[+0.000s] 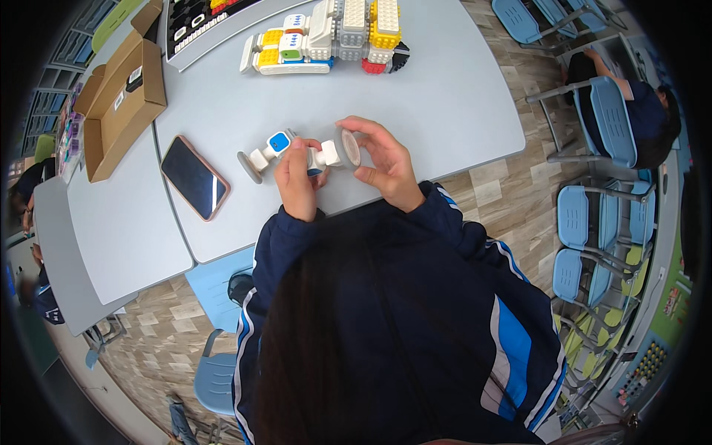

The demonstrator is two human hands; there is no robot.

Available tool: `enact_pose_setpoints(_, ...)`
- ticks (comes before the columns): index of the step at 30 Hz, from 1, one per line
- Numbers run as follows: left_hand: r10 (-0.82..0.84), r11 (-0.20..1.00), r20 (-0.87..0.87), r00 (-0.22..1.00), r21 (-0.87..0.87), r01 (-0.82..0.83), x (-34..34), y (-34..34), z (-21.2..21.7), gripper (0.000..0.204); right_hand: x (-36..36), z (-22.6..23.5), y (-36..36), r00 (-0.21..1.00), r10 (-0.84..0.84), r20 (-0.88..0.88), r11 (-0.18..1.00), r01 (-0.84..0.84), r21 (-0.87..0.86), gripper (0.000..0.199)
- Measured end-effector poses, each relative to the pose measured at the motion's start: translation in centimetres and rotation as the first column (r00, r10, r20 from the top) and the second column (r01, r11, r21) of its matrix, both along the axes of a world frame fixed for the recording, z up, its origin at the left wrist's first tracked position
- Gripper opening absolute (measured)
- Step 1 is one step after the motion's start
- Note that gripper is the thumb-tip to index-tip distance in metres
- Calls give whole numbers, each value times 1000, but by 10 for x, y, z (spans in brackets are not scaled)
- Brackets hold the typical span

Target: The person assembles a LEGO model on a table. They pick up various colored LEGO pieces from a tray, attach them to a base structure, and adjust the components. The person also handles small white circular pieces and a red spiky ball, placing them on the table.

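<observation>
Between my hands, just above the near part of the table, is a small white toy-block assembly (259, 157) with a grey wheel at each end. A blue square marks one of its white blocks. My left hand (298, 182) is closed round the middle of it, thumb on top. At its right end, my right hand (391, 167) grips the rim of the grey wheel (348, 150) between thumb and fingers. The other wheel (249, 167) sticks out free on the left. My left fingers hide part of the middle blocks.
A larger white, yellow and grey brick model (334, 44) stands farther back. To the left lie a phone (196, 178) and an open cardboard box (122, 111). A tray of parts (211, 22) is at the back. Blue chairs (612, 119) and a seated person are off to the right.
</observation>
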State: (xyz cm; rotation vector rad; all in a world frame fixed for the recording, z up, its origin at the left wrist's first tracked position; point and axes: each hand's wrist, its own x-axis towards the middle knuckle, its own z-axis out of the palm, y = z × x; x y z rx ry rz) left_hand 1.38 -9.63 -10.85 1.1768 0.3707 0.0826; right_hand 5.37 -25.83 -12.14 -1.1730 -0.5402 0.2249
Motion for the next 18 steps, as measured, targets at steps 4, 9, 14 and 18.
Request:
enact_pose_setpoints(4, 12, 999, 10, 1000, -39, -12, 0, -1, 1, 43, 0, 3, -1, 999, 43, 10, 999, -43, -2, 69)
enact_pose_setpoints(9, 16, 999, 14, 1000, -35, -15, -2, -1, 0, 44, -3, 7, 3, 996, 70, 48, 997, -71, 16, 78)
enact_pose_setpoints(14, 13, 999, 12, 1000, -38, -13, -1, -2, 0, 43, -2, 7, 3, 998, 45, 32, 999, -45, 10, 77)
enact_pose_setpoints(18, 5, 999, 40, 999, -37, -4, -2, 0, -2, 40, -1, 3, 2, 998, 52, 23, 999, -52, -3, 74)
